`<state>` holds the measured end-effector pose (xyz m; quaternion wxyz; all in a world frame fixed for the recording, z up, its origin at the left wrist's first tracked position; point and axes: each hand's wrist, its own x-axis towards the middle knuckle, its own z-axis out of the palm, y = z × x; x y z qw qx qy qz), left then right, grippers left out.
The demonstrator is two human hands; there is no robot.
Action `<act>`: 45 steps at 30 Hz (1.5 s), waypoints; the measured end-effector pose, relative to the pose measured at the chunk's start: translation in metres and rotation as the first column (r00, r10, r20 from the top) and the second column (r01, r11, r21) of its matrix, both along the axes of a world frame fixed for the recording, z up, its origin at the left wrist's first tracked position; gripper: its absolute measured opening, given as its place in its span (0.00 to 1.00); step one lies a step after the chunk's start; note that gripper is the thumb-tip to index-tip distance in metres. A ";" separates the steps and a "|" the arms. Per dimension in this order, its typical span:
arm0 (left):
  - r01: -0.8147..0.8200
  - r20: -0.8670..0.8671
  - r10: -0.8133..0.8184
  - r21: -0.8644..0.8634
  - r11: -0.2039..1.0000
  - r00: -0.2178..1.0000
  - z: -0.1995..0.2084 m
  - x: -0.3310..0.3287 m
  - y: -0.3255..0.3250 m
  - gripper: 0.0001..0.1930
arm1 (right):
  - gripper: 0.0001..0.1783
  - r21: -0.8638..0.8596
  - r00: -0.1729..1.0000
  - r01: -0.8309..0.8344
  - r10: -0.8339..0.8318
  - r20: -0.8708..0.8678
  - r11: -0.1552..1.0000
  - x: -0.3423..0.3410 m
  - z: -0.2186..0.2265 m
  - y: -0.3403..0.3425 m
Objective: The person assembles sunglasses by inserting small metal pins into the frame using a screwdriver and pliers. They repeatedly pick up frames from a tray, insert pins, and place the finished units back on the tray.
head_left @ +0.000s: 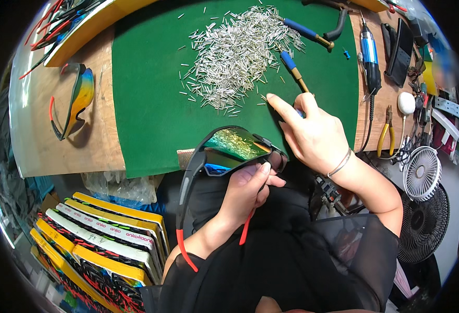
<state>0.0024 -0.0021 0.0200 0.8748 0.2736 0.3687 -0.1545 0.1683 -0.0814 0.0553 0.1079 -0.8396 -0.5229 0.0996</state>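
Observation:
My left hand (247,190) is closed on a pair of wraparound sunglasses (234,145), near the mat's front edge. Their mirrored lens looks yellow-green and blue, and the dark temples end in red tips. My right hand (313,130) is over the green mat, its index finger stretched toward a few loose metal pins at the near side of a big pile of pins (237,57). Its other fingers are curled, and a bit of blue shows among them; what it belongs to is hidden. A blue and brass rod tool (292,67) runs from the pile to that hand.
Another blue and brass tool (306,31) lies beside the pile. A second pair of sunglasses (79,101) rests on the wood at left. To the right are a blue pen-shaped power tool (368,49), yellow-handled pliers (386,133) and a white fan (421,173). Stacked boxes (106,229) stand lower left.

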 end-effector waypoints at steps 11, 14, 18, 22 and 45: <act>-0.080 -0.100 0.087 0.072 0.994 0.991 0.006 0.008 -0.010 0.13 | 0.21 0.069 0.996 0.000 0.006 -0.087 0.998 0.005 -0.003 -0.003; -0.116 -0.083 0.121 0.062 0.991 0.989 0.008 0.007 -0.010 0.14 | 0.22 0.090 0.989 -0.008 0.021 -0.144 0.996 0.006 0.016 -0.024; -0.167 -0.040 0.169 0.037 0.985 0.985 0.007 0.004 -0.011 0.17 | 0.25 -0.111 0.977 -0.104 0.080 -0.198 0.988 -0.011 0.051 -0.060; -0.180 -0.013 0.182 0.087 0.980 0.983 0.006 0.005 -0.015 0.17 | 0.26 -0.157 0.979 -0.195 0.183 -0.089 0.968 -0.038 0.045 -0.069; -0.196 -0.016 0.200 0.140 0.970 0.980 0.006 0.007 -0.020 0.16 | 0.17 -0.084 0.933 -0.296 0.307 0.190 0.951 -0.039 0.020 -0.057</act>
